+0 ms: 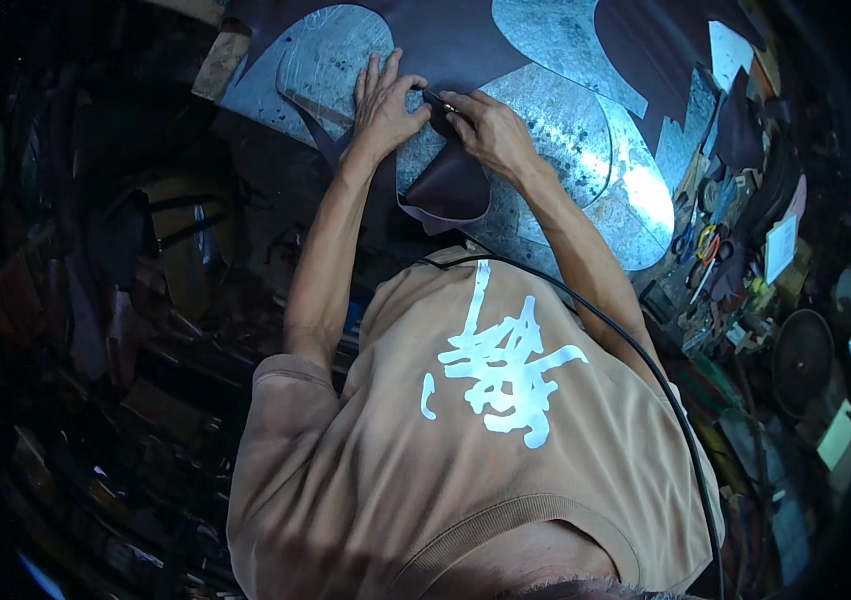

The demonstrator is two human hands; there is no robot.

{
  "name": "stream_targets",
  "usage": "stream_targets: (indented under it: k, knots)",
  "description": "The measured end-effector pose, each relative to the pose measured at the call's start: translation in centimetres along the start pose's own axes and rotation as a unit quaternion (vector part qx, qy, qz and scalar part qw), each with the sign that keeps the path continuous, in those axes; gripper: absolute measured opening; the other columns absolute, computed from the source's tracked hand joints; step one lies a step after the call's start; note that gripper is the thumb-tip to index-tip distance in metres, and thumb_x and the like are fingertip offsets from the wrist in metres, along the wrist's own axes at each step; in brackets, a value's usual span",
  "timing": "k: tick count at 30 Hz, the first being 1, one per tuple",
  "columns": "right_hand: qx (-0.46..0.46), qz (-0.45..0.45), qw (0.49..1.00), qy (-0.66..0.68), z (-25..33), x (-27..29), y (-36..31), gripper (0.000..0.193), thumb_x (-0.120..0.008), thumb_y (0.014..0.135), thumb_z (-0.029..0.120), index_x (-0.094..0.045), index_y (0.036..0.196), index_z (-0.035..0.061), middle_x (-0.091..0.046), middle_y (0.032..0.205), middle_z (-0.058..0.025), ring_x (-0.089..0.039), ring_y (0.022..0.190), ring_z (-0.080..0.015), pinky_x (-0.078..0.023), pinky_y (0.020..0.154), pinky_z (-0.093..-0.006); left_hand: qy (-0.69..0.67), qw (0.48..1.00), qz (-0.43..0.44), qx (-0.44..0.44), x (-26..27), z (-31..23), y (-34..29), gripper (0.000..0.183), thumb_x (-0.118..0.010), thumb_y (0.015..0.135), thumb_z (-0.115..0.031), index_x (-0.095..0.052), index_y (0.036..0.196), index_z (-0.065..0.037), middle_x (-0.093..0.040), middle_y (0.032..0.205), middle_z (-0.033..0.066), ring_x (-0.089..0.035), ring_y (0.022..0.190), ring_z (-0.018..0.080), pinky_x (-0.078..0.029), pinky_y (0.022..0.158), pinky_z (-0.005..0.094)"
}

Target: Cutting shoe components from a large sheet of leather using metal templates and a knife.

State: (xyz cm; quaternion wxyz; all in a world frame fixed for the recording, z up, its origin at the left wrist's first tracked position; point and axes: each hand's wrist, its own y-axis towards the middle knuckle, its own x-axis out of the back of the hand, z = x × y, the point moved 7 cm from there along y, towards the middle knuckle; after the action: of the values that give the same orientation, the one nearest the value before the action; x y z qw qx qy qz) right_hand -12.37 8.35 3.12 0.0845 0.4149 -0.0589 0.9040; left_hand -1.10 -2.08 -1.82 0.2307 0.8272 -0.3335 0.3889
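Observation:
A large dark brown sheet that looks like leather (451,40) lies over a scuffed grey metal surface (551,120), with a flap (446,185) folded at the near edge. My left hand (383,108) rests with its fingers apart, partly on a rounded grey scratched area (331,50); thumb and forefinger curve towards the sheet's narrow part. Facing it, my right hand (494,130) is closed in a pinch on a small thin dark tool (434,97) with a shiny bit. Its tip sits close to my left forefinger; the tool's exact kind is unclear.
Scissors (711,245) with coloured handles and other tools crowd the right side. Beyond them are a round dark disc (803,362) and a pale yellow card (839,435). A black cable (636,345) runs over my right arm. Dim clutter fills the left.

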Motion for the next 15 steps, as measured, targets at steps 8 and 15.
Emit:
stream_targets:
  k: [8,15]
  knots:
    - [0.008,-0.008,0.999,-0.031,-0.3,-1.1,0.5,0.031,-0.06,0.09,0.018,-0.064,0.119,0.0062,-0.064,0.097,-0.0164,-0.064,0.084,-0.0362,-0.053,0.076,-0.0412,0.003,0.999,-0.041,0.0,0.3,-0.3,-0.2,0.025,-0.064,0.076,-0.021,-0.068,0.1,-0.012,-0.039,0.146,0.0171,-0.025,0.14,0.042,-0.015,0.115,0.0515]
    - [-0.004,-0.013,1.0,-0.009,-1.0,-1.5,0.3,0.03,-0.058,0.09,0.02,-0.065,0.117,0.0101,-0.062,0.095,-0.0161,-0.064,0.081,-0.0371,-0.054,0.074,-0.0439,0.013,0.999,-0.048,0.006,-0.1,-0.3,-0.2,0.024,-0.064,0.076,-0.021,-0.069,0.098,-0.012,-0.04,0.146,0.016,-0.026,0.139,0.0412,-0.016,0.115,0.051]
